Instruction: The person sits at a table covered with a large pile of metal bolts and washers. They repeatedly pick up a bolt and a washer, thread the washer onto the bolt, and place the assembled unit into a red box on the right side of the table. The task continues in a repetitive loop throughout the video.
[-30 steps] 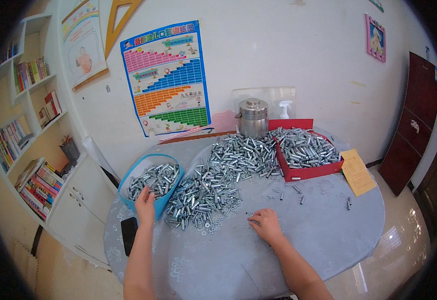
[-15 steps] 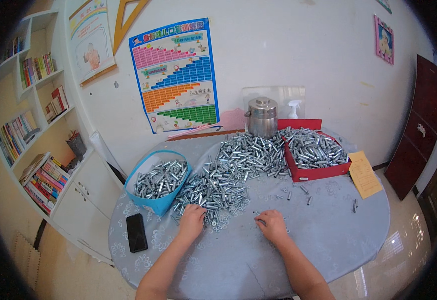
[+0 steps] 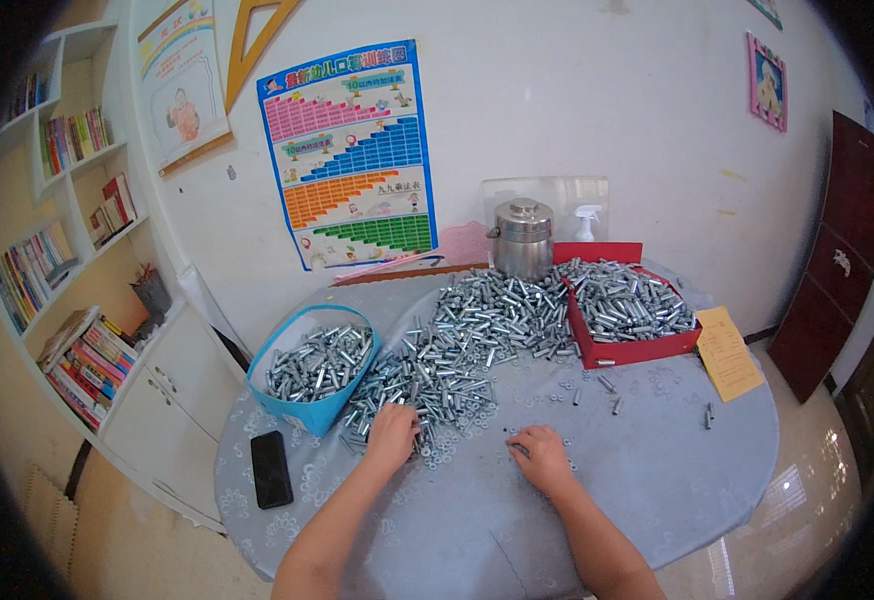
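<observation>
Silver bolt heap [image 3: 457,350] on counter [image 3: 657,480] — left hand [image 3: 393,432] cupped on its edge; right hand [image 3: 539,452] flat beside it — whether either grip holds anything, cannot tell.

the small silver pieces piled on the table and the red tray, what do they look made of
The small silver pieces look like bright plated steel: pale grey with a shiny glint, short and cylindrical. Too small to tell the plating. The left hand and right hand rest among them. The red tray looks like matte cardboard or thin plastic, with flat thin walls; which one is unclear.
</observation>
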A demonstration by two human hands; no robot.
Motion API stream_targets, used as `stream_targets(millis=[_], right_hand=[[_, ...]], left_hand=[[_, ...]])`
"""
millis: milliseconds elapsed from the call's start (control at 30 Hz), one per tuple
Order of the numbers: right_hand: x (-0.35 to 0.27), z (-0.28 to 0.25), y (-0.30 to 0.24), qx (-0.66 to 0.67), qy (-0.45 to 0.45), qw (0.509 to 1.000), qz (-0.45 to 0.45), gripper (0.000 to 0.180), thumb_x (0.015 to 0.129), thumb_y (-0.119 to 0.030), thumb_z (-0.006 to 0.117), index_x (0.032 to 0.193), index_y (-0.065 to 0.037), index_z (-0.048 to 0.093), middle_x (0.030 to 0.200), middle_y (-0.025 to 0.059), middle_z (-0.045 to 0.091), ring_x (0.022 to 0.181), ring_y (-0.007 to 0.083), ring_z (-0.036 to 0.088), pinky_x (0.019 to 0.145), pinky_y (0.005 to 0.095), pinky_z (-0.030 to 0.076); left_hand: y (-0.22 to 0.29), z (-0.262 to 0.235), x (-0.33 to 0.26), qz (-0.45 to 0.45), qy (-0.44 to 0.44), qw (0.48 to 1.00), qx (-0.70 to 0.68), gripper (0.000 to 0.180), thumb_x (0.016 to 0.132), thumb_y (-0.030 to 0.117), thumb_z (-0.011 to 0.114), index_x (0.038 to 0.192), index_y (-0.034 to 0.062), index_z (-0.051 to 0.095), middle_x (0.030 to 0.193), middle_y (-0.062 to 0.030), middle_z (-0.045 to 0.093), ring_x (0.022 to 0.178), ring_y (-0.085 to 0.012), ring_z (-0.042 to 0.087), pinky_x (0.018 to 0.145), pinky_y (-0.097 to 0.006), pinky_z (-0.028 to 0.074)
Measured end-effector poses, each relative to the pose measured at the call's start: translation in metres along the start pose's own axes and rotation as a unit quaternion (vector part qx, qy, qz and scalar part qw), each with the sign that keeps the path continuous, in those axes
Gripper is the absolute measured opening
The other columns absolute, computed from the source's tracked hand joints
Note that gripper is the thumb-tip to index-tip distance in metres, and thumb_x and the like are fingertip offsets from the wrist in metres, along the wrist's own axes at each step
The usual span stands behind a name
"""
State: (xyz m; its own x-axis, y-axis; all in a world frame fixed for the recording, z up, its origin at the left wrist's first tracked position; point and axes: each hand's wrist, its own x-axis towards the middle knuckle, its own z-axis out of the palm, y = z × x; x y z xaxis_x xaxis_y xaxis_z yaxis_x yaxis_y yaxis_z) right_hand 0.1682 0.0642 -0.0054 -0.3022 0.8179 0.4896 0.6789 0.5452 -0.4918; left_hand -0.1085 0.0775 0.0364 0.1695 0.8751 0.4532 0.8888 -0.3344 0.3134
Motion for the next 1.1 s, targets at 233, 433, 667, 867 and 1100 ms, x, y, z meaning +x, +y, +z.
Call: stream_targets(millis=[233, 433, 667, 867, 1100], right_hand=[[-0.001, -0.002, -0.001, 0.003, 0.010, 1.000, 0.000, 0.013, 0.069, -0.011, 0.064, 0.082, -0.010, 0.064, 0.085, 0.0087, 0.059, 0.086, 0.0283, 0.053, 0.077, 0.0385, 0.042], [0.000, 0.000, -0.003, 0.005, 0.006, 1.000, 0.003, 0.012, 0.070, -0.011, 0.063, 0.082, -0.010, 0.064, 0.086, 0.0086, 0.059, 0.086, 0.0283, 0.053, 0.078, 0.0380, 0.041], [-0.002, 0.003, 0.002, 0.007, 0.010, 1.000, -0.008, 0.012, 0.071, -0.014, 0.063, 0.082, -0.010, 0.064, 0.086, 0.0074, 0.059, 0.087, 0.0276, 0.053, 0.076, 0.0392, 0.041], [0.000, -0.002, 0.000, 0.004, 0.002, 1.000, -0.006, 0.013, 0.070, -0.012, 0.063, 0.083, -0.011, 0.064, 0.086, 0.0077, 0.060, 0.086, 0.0279, 0.054, 0.076, 0.0389, 0.042], [-0.001, -0.003, -0.001, 0.004, -0.001, 1.000, -0.002, 0.013, 0.071, -0.013, 0.062, 0.084, -0.011, 0.064, 0.085, 0.0075, 0.060, 0.085, 0.0277, 0.054, 0.075, 0.0385, 0.042]], left_hand=[[-0.032, -0.042, 0.018, -0.142, 0.148, 0.976, -0.078, 0.011, 0.075, 0.004, 0.057, 0.085, 0.0013, 0.055, 0.082, -0.0148, 0.057, 0.081, -0.0329, 0.054, 0.071, -0.039, 0.043], [-0.093, -0.063, 0.039, -0.135, 0.297, 0.945, -0.023, 0.012, 0.076, 0.005, 0.058, 0.086, -0.0015, 0.057, 0.083, -0.0155, 0.058, 0.081, -0.0342, 0.054, 0.071, -0.040, 0.043], [-0.030, -0.041, 0.013, -0.108, 0.093, 0.990, 0.011, 0.023, 0.072, 0.022, 0.066, 0.068, 0.0001, 0.060, 0.069, -0.0133, 0.058, 0.073, -0.0314, 0.052, 0.064, -0.041, 0.042], [-0.006, -0.008, -0.003, -0.146, 0.010, 0.988, 0.039, 0.036, 0.063, 0.033, 0.073, 0.064, 0.0001, 0.058, 0.068, -0.0149, 0.058, 0.070, -0.0322, 0.054, 0.061, -0.042, 0.043], [-0.002, 0.006, -0.006, -0.224, -0.021, 0.973, 0.050, 0.023, 0.066, 0.021, 0.066, 0.067, -0.0008, 0.059, 0.073, -0.0175, 0.059, 0.073, -0.0340, 0.059, 0.064, -0.042, 0.047]])
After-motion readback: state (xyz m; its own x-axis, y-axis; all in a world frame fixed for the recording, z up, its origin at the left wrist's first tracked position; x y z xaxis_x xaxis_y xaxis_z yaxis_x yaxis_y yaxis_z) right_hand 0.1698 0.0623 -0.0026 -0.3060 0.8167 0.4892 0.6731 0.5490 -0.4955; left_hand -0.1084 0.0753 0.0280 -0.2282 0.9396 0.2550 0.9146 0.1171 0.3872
